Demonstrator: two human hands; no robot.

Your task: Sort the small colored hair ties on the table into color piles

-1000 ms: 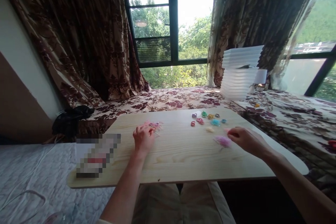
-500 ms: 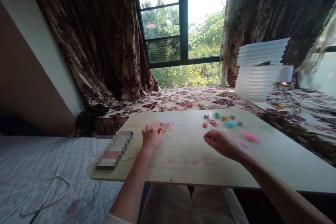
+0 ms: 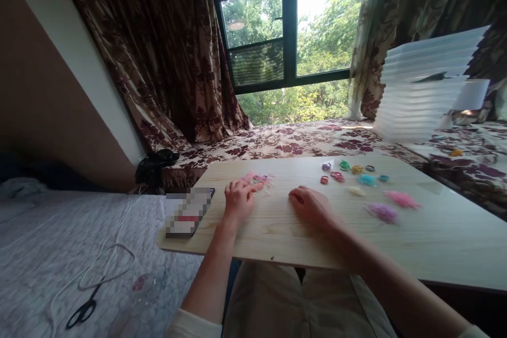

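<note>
A loose heap of thin, mostly pink bands (image 3: 259, 178) with mixed colours lies on the light wooden table (image 3: 269, 227), left of its middle. My left hand (image 3: 240, 200) rests at the heap's near edge, its fingers bent and its fingertips touching the bands. Whatever may be in those fingers is too small to make out. To the right of the heap, apart from it, my right hand (image 3: 312, 205) is just over the tabletop. Its fingers are curled in and closed, and their tips are hidden from me.
Sorted by colour at right lie a purple pile (image 3: 382, 213), a pink pile (image 3: 403, 199), a pale yellow pile (image 3: 356, 190), a turquoise pile (image 3: 366, 179) and several small ring bundles (image 3: 337, 176). A phone (image 3: 190, 214) lies at left. Scissors (image 3: 82, 313) are on the bed.
My right hand has moved left, toward the mixed heap, uncovering the pale yellow and purple piles. My left hand stays by the heap. The camera view has shifted, and scissors now show.
</note>
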